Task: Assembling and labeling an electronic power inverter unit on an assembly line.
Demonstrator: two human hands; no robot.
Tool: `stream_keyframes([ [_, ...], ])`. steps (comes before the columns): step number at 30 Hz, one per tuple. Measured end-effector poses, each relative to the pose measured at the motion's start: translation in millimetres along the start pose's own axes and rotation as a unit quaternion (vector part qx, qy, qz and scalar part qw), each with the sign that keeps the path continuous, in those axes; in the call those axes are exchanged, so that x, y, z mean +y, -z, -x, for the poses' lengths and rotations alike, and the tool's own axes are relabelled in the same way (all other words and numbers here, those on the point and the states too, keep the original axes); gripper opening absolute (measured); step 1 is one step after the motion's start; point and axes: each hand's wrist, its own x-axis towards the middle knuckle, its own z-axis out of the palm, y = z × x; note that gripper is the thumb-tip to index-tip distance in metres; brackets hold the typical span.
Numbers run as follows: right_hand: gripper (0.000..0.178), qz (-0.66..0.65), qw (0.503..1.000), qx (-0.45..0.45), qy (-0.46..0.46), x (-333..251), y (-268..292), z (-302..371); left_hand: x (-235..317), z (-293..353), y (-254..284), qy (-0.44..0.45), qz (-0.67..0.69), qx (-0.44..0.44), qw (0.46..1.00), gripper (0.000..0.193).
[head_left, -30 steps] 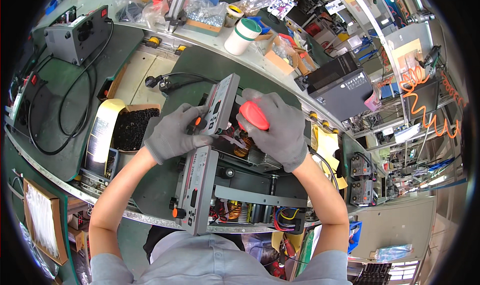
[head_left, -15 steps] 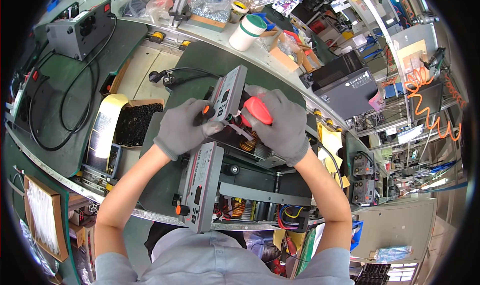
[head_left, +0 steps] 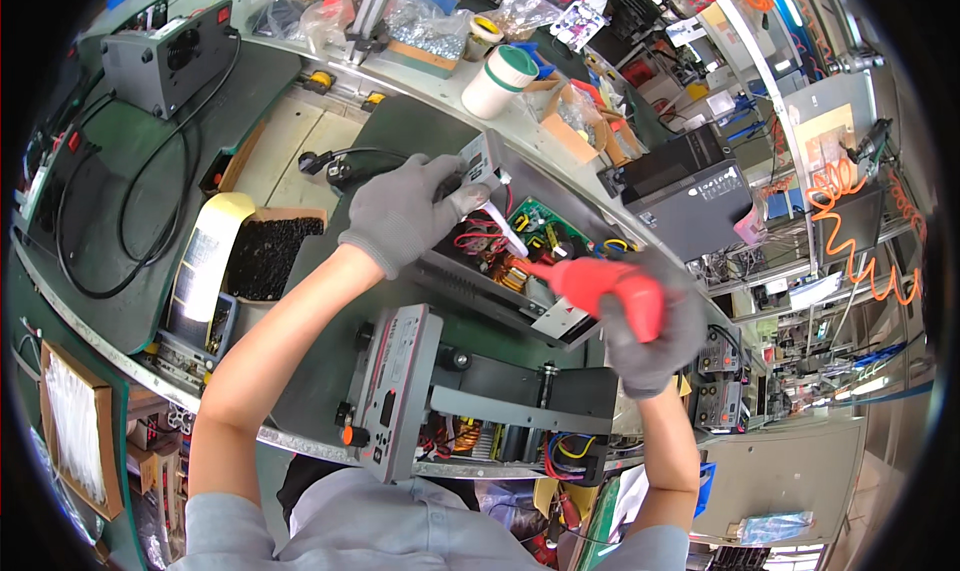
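My gloved left hand (head_left: 405, 211) is closed on the edge of a grey front panel (head_left: 483, 161), tilted at the left end of the farther open machine. Beyond its fingers, that machine's insides show a green circuit board (head_left: 540, 221), red wires and copper coils. A thin white strip (head_left: 505, 231) slants down from the panel. My gloved right hand (head_left: 655, 336) is wrapped round a red pistol-shaped tool (head_left: 600, 289), blurred by motion, its narrow nose pointing left over the coils. Nearer me lies a second open machine with a grey front panel (head_left: 400, 391) and an orange knob (head_left: 354, 436).
A box of small black parts (head_left: 275, 256) stands left of the machines. Behind them are a white tub with a green lid (head_left: 498, 81) and cardboard boxes of parts (head_left: 575, 121). A dark grey machine (head_left: 690, 196) stands at right; a black power cord (head_left: 345, 161) lies behind my left hand.
My right hand has moved right and toward me with the red tool, off the panel. My left hand has shifted up and right along the panel. The farther machine's insides now show more.
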Motion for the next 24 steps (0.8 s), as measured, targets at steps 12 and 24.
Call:
stream_keyframes([
  [12, 0.042, 0.059, 0.992, -0.109, 0.037, 45, -59, 15, -1, -7, 1, -0.025, 0.039, -0.014, 0.999, 0.053],
  [24, 0.038, 0.087, 0.987, -0.132, 0.032, 45, -63, 7, -1, -9, 2, -0.014, 0.047, -0.035, 0.998, 0.055],
])
